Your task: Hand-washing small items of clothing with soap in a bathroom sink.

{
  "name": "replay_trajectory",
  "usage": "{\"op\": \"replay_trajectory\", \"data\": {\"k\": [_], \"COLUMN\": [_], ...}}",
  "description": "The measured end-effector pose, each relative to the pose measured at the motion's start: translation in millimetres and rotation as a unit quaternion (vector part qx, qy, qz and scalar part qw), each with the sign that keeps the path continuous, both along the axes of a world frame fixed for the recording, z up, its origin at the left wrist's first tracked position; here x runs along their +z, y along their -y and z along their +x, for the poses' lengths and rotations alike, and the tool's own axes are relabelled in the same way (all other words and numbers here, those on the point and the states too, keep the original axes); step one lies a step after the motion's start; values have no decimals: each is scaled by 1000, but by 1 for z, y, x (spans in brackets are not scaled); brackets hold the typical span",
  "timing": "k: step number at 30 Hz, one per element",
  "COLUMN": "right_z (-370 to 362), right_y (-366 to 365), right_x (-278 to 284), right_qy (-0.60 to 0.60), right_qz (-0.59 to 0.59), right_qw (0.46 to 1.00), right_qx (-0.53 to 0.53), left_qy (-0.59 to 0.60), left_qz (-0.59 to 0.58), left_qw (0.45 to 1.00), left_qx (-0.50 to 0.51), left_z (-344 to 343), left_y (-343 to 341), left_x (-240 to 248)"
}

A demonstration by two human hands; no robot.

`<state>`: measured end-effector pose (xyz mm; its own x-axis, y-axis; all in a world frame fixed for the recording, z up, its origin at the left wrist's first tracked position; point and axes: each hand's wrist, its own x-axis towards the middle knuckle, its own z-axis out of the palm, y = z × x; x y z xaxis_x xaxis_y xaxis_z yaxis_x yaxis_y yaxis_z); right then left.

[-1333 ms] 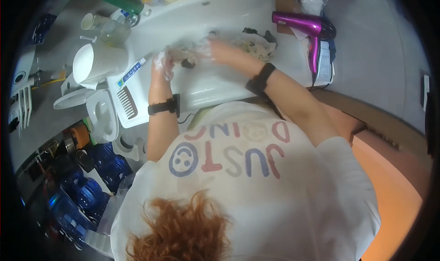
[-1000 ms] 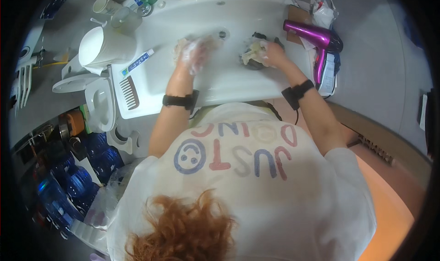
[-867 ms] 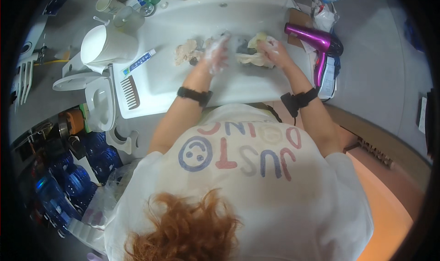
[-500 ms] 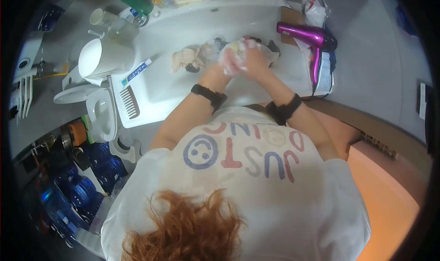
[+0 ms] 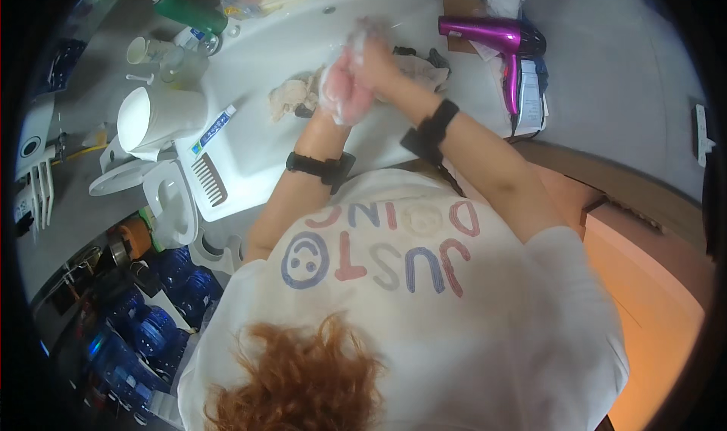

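Over the white sink basin, my left hand is curled and thick with white foam. Against it presses my right hand, closed, its far side also covered in foam. Whatever lies between them is hidden by suds and fingers. Wet beige cloth lies crumpled in the basin to the left of my hands. More beige cloth with dark patches sits to the right of them. Each forearm wears a black strap.
A purple hair dryer rests at the right rim. Along the left rim are a brown comb, a toothpaste tube, a white tub and a clear cup. A green bottle lies at the far left.
My hands have moved left and slightly farther away, with the right one now beyond the left. A pale yellowish patch between them no longer shows. The whole view has shifted slightly.
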<state>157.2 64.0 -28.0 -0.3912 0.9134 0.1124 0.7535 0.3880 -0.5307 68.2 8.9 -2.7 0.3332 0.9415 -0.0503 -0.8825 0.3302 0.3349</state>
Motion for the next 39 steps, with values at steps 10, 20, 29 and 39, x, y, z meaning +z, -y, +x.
{"op": "replay_trajectory", "data": {"k": [10,20,29,39], "right_z": [-23,44,64,55], "right_y": [20,-25,34,6], "right_x": [29,-23,-38,-11], "right_qy": [87,10,290,-92], "right_qz": [-53,-184,-60,-306], "right_qw": [995,982,944,947], "right_qx": [-4,-30,144,40], "left_qy": [176,-43,-194,-474], "left_qz": [-31,-216,-326,-293], "left_qw": [984,969,918,821], "left_qx": [-1,112,115,122], "left_z": [-14,-34,-58,-117], "left_y": [6,-4,-9,29], "left_x": [7,-26,-29,-38]}}
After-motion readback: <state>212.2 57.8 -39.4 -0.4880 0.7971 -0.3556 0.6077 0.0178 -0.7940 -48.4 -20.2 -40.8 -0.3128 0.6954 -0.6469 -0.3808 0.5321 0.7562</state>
